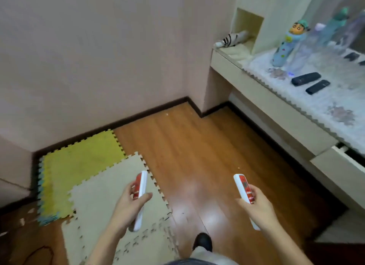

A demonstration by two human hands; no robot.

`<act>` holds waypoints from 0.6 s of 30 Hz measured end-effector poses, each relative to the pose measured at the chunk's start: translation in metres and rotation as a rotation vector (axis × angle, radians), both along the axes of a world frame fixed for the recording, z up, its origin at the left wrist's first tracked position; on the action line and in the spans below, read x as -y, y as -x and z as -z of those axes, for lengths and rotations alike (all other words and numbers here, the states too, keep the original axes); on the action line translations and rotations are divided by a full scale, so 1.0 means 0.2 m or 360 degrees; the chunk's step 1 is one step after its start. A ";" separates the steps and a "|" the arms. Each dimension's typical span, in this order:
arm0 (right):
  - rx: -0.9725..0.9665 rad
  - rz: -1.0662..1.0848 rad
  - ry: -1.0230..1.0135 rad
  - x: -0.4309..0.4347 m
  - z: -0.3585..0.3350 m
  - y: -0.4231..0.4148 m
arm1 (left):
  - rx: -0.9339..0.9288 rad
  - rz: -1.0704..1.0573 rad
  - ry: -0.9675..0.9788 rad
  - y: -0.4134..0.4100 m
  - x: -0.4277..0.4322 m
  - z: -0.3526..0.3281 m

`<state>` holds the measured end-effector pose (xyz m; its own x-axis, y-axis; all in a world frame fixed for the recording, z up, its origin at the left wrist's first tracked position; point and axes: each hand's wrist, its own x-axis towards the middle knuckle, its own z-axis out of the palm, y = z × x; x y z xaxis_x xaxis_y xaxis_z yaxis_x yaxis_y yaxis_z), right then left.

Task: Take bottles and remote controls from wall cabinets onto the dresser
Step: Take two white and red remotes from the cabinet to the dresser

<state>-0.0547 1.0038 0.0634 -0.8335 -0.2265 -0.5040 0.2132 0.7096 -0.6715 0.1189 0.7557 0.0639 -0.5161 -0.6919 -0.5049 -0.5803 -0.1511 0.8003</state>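
Holding a remote apiece, my two hands sit lowest in view. My left hand [126, 203] has its fingers [132, 187] curled round the left remote [140, 187], thumb across its near edge. My right hand [258, 207] grips the right remote [244, 187] the same way. Both remotes are long, white-bodied and red-faced; their lower ends poke out below my palms, and blur hides the buttons. Both are in the air over the floor, well short of the desk [276, 100]. Under the left one lie a beige foam mat [102, 185] and, beyond it, a yellow foam mat [79, 162]; under the right one is bare wooden floor [187, 146].

Farther off, on the desk's patterned cover, two black remotes [306, 78] lie side by side. Behind them stands a blue cartoon-figure bottle [286, 45], with clear bottles [302, 53] just beside it, too smeared for me to count. Another dark remote [351, 56] is cut off by the frame's right edge.
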 end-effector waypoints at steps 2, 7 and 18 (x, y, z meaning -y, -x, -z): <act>0.0038 0.0155 -0.0035 -0.12 0.03 0.16 | 0.0078 0.0178 -0.0013 0.26 -0.08 0.02; 0.0041 0.0464 -0.0054 -0.29 0.08 0.49 | 0.0157 0.0532 0.0022 0.84 -0.12 0.04; 0.0155 0.1090 -0.0086 -0.45 0.22 1.03 | 0.0279 0.1046 -0.0022 1.90 -0.02 0.27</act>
<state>-0.2604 1.0939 0.0189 -0.7302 0.3619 -0.5796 0.6825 0.4254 -0.5943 -0.2606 0.7593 0.0100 -0.7367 -0.2555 -0.6261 -0.6762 0.2675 0.6865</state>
